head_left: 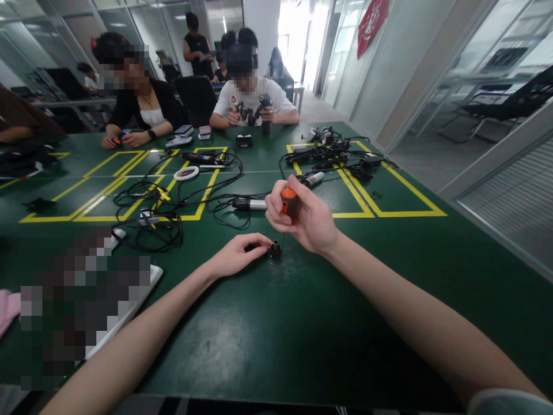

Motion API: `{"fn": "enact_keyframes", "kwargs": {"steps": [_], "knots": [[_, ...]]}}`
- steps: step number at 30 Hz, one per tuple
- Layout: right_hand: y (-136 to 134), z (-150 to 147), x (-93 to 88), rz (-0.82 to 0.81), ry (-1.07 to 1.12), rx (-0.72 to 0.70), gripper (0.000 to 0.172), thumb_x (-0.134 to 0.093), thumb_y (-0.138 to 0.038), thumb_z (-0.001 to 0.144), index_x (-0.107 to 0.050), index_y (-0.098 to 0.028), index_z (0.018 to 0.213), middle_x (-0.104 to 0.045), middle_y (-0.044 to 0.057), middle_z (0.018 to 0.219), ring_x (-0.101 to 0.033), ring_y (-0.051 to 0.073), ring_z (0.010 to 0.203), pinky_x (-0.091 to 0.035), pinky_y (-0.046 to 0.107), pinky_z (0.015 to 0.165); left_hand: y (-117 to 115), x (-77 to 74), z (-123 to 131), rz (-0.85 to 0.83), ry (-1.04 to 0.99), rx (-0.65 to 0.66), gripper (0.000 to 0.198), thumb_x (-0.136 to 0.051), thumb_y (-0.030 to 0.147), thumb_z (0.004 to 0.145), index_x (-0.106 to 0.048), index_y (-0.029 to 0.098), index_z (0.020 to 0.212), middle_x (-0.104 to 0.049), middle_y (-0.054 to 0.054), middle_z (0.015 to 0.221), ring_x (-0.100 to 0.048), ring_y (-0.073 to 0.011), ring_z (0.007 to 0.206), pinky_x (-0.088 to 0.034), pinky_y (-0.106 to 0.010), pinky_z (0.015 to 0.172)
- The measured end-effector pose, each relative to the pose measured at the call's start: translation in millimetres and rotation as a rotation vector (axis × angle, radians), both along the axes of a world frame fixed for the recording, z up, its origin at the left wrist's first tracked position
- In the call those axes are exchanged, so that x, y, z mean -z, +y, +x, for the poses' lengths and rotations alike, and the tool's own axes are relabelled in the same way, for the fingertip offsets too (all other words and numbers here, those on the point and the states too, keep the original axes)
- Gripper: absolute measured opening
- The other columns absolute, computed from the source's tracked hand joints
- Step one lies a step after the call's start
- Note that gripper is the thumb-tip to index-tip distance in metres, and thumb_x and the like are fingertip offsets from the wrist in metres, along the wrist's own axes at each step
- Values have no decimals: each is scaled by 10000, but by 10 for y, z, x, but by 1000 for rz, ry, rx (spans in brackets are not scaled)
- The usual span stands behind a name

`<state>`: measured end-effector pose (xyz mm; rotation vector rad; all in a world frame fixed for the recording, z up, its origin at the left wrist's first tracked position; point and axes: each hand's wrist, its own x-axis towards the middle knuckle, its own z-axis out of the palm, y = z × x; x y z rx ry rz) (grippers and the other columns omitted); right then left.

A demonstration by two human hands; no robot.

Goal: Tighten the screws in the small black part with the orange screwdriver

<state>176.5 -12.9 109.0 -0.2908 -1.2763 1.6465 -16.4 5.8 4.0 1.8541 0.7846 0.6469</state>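
In from the near edge of the green bench (pixel 345 346), the narrowed left hand (pixel 238 253) touches, perhaps pinches, a small black cylindrical part (pixel 275 255), probably light, rigid and best held by its sides, while the right hand (pixel 313 222) grips an orange-and-black screwdriver (pixel 288 203).

My screwdriver (pixel 289 203) is orange and black. The small part (pixel 275 255) in front of me: black. I see a green table (pixel 276 334) patterned with rectangles of yellow tape (pixel 410 215). Cables (pixel 170 236) black, with a yellow tag (pixel 163 194); ring (pixel 186 173) white; tube (pixel 258 204) silver, black end. My sleeve (pixel 505 402): pale grey-green. Cloth (pixel 7 308) pink. Banner (pixel 370 26) red, whitish marks. Shirt (pixel 280 95) across from me: white, small red mark.
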Motion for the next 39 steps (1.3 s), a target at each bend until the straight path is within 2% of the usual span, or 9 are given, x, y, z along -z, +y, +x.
{"fn": "enact_keyframes", "kwargs": {"steps": [7, 13, 16, 20, 25, 29, 32, 35, 39], "knots": [[-14, -1, 33, 31, 54, -6, 416, -719, -553, 934, -473, -228, 851, -387, -120, 535, -208, 44, 438, -167, 150, 410, -66, -38, 6, 98, 74, 11, 355, -795, 334, 876, -752, 173, 1189, -799, -73, 1148, -715, -231, 1063, -553, -379, 1028], [-27, -10, 80, 59, 38, 1, 344, -701, -499, 962, -572, -201, 850, -513, -72, 558, -343, 65, 434, -259, 177, 411, -100, 5, 34, 160, 98, -9, 411, -853, 316, 840, -746, 180, 1212, -796, -72, 1180, -719, -237, 1069, -560, -387, 1028], [-36, -23, 71, 48, 30, 10, 429, -677, -523, 978, -609, -172, 741, -495, -43, 565, -381, 70, 457, -276, 193, 425, -99, 30, 51, 164, 103, -15, 367, -828, 315, 872, -750, 188, 1207, -798, -66, 1170, -720, -230, 1057, -564, -379, 1014], [-51, -32, 68, -28, 50, 22, 502, -698, -543, 953, -552, -172, 649, -401, -52, 576, -287, 60, 474, -191, 190, 418, -93, 47, 66, 180, 98, -14, 370, -829, 322, 873, -744, 171, 1200, -795, -75, 1154, -722, -226, 1036, -565, -359, 991], [-101, -17, 106, -6, 55, -12, 397, -675, -580, 961, -535, -224, 855, -376, -100, 546, -194, 67, 459, -166, 183, 434, -93, 61, 69, 175, 96, -11, 363, -830, 331, 883, -748, 179, 1202, -794, -74, 1159, -721, -231, 1050, -561, -356, 998], [-114, 18, 94, 37, 6, 22, 356, -682, -518, 972, -523, -224, 846, -448, -86, 552, -294, 76, 447, -230, 195, 439, -88, 77, 61, 181, 78, 19, 349, -797, 363, 927, -747, 169, 1213, -782, -94, 1185, -713, -242, 1097, -543, -375, 1044], [-86, 50, 61, 42, -17, 58, 450, -634, -557, 996, -570, -196, 736, -450, -52, 537, -362, 88, 446, -278, 228, 445, -87, 75, 58, 218, 76, 34, 329, -766, 361, 955, -752, 173, 1224, -752, -116, 1244, -690, -252, 1170, -521, -386, 1090], [-55, 73, 37, -5, 1, 96, 546, -630, -600, 988, -539, -193, 636, -370, -52, 521, -291, 82, 447, -218, 231, 427, -95, 66, 62, 243, 96, 18, 296, -748, 361, 968, -764, 182, 1203, -734, -118, 1232, -682, -248, 1158, -531, -376, 1067], [-50, 86, 48, -29, 38, 105, 481, -649, -646, 953, -543, -218, 759, -319, -88, 518, -195, 78, 443, -168, 217, 432, -111, 67, 66, 231, 114, -17, 322, -758, 372, 953, -745, 181, 1212, -734, -103, 1154, -688, -226, 1047, -558, -352, 983]]}}
